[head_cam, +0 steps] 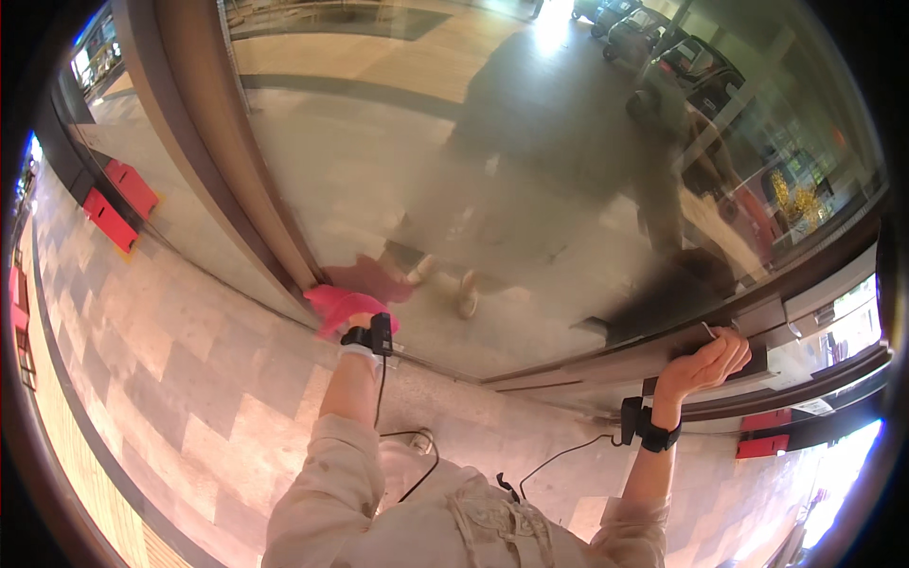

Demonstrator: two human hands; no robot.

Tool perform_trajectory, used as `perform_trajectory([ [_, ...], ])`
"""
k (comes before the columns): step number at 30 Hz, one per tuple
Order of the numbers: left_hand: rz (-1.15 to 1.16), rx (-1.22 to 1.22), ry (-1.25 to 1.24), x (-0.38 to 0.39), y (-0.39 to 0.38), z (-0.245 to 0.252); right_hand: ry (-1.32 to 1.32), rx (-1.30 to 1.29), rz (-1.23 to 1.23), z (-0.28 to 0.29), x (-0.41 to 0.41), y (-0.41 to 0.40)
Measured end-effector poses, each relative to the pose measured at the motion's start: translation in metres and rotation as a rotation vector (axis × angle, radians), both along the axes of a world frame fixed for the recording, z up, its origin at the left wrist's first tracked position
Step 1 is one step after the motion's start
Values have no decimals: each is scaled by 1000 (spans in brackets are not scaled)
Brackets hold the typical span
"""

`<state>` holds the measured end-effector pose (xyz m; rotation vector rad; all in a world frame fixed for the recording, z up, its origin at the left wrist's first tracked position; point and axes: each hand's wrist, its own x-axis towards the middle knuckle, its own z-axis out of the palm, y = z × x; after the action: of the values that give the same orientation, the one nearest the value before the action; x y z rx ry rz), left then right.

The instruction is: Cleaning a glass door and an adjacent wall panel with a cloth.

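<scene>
My left hand (361,321) is on a bright pink cloth (331,301) at the lower left corner of a large glass pane (341,170). The cloth lies against the glass and the brown frame post (213,142), and its reflection shows beside it. Most of the left fingers are hidden behind the cloth and wrist device. At the right, my right hand (706,363) has its fingers curled at the brown metal frame rail (603,369), beside a small metal catch or handle (709,329). Whether the fingers wrap fully around the edge is hard to see.
Red boxes (111,221) stand by a dark post at the left, and another red box (763,446) is at the right. Black cables (419,490) hang from both wrist devices. Patterned floor tiles (170,355) lie below. Parked vehicles (699,67) appear in the glass.
</scene>
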<state>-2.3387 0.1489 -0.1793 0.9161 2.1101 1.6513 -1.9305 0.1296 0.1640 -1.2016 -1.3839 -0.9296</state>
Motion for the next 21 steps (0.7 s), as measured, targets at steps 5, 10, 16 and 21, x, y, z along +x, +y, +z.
perform_trajectory([
  [5, -25, 62, -72, 94, 10, -7, -31, 11, -16, -1, 1, 2],
  [10, -527, 127, -118, 273, -4, 34, -31, 10, -22, -1, -4, 4],
  [16, -764, 202, -105, 304, -12, 66, -32, -25, 6, -2, 7, 2],
  [21, -410, 210, -41, 184, -5, 65, 37, -22, 15, 3, 0, 2],
])
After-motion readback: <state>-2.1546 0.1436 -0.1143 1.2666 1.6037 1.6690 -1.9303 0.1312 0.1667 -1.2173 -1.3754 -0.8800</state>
